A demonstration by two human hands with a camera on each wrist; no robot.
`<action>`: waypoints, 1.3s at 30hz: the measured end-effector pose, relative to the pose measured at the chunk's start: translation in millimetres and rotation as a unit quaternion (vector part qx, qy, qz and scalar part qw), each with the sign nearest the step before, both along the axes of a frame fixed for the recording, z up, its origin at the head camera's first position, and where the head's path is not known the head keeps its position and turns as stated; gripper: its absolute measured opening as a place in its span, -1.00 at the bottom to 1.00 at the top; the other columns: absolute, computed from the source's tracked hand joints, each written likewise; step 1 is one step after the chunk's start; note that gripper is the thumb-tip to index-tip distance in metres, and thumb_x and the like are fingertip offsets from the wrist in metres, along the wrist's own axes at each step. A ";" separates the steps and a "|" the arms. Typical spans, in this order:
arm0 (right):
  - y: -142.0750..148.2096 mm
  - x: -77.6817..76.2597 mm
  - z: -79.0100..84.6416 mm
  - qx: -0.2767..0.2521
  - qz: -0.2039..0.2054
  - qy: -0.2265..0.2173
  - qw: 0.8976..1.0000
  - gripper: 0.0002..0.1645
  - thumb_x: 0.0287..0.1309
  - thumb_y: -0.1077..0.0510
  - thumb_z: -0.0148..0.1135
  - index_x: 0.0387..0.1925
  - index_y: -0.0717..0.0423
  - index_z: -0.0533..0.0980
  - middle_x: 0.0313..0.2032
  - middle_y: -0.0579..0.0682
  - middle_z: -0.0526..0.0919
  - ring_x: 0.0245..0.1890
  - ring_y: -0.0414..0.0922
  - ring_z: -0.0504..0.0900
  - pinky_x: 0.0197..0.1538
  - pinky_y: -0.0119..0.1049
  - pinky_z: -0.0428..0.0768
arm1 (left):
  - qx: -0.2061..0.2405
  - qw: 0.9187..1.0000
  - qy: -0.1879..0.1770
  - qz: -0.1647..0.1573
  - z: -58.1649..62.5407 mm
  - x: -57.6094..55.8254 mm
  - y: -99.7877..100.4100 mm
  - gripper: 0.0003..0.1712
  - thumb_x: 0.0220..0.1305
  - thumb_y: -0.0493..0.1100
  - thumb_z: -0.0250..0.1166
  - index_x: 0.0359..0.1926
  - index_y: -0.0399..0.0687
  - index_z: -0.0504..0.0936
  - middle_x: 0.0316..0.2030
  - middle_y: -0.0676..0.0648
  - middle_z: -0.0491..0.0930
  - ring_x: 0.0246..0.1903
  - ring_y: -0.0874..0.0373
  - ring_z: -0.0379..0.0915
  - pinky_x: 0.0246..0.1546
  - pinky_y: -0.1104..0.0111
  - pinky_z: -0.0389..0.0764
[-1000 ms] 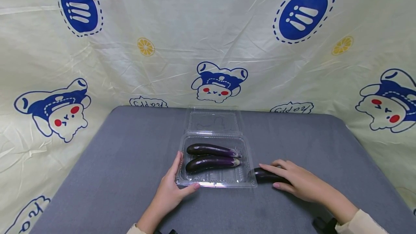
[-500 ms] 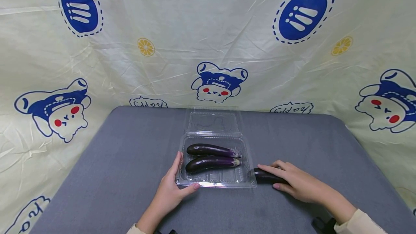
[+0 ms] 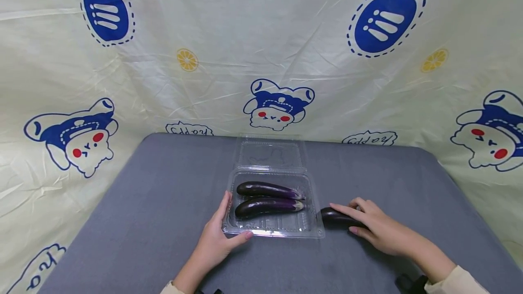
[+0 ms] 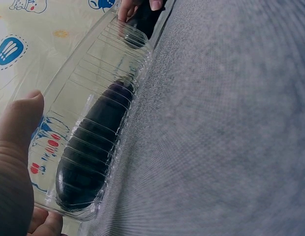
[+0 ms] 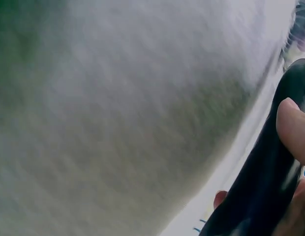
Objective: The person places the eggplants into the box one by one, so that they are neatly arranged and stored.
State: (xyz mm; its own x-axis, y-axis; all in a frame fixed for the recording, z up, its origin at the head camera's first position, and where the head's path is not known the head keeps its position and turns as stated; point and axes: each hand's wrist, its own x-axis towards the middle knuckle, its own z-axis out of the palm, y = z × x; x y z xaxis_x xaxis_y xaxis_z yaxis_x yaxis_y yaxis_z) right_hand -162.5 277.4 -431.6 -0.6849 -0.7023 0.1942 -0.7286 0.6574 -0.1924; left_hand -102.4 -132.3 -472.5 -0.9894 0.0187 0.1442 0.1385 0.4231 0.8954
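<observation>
In the head view, an open clear plastic container (image 3: 282, 232) lies on the table. Two dark purple eggplants (image 3: 267, 207) rest side by side inside it, stem ends to the right. My left hand (image 3: 214, 239) holds the container's near left corner, thumb on the front rim and fingers along the left side. Just right of the container, my right hand (image 3: 377, 228) grips a third eggplant (image 3: 337, 218) from above, its rounded end at the container's side. In the right wrist view, the thumb presses along this eggplant (image 5: 263, 182); the palm covers part of it in the head view.
The container's lid (image 3: 270, 154) is folded back toward the far table edge. Grey cloth covers the table (image 3: 171, 194). Behind it hangs a pale sheet (image 3: 220, 90) printed with cartoon figures. Black straps (image 3: 410, 283) sit at the wrists.
The head view has shifted slightly. My right hand has edged a little to the right along the third eggplant. The left hand and container stay in place.
</observation>
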 end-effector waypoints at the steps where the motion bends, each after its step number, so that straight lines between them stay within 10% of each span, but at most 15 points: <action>1: 0.7 -0.8 1.6 0.000 -0.001 0.006 1.000 -0.12 0.13 0.23 0.40 0.44 -0.26 0.30 -0.03 -0.26 0.43 -0.12 -0.37 0.32 -0.20 -0.35 0.46 | 0.002 1.000 -0.001 -0.001 0.4 0.1 0.2 0.39 -0.12 0.13 0.62 0.58 -0.02 -0.06 0.51 -0.04 0.15 0.49 0.10 0.07 0.50 0.14 0.05; 24: -24.1 -26.0 61.6 0.029 0.017 0.094 0.995 -0.07 0.11 0.24 0.43 0.45 -0.31 0.27 -0.06 -0.14 0.48 -0.16 -0.24 0.37 -0.29 -0.33 0.44 | -0.001 1.000 -0.002 0.002 1.3 -1.0 0.7 0.38 -0.12 0.10 0.63 0.58 -0.02 -0.05 0.51 -0.05 0.17 0.49 0.11 0.08 0.50 0.16 0.06; 39: -61.3 -30.4 67.2 0.071 0.005 0.019 0.997 -0.16 0.29 0.13 0.29 0.45 -0.53 0.19 0.00 -0.12 0.47 -0.16 -0.23 0.37 -0.28 -0.37 0.48 | 0.003 1.000 -0.003 -0.002 -0.1 -0.3 0.3 0.39 -0.13 0.11 0.63 0.58 -0.01 -0.07 0.52 -0.02 0.14 0.50 0.14 0.05 0.50 0.18 0.03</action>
State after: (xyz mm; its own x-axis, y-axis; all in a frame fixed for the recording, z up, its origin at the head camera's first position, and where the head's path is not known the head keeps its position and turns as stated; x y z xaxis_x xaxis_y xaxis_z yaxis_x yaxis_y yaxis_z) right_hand -192.9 216.1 -364.4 -0.6723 -0.7309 0.1179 -0.7398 0.6693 -0.0693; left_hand -102.7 -132.0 -472.7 -0.9903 0.0212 0.1375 0.1338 0.4173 0.8989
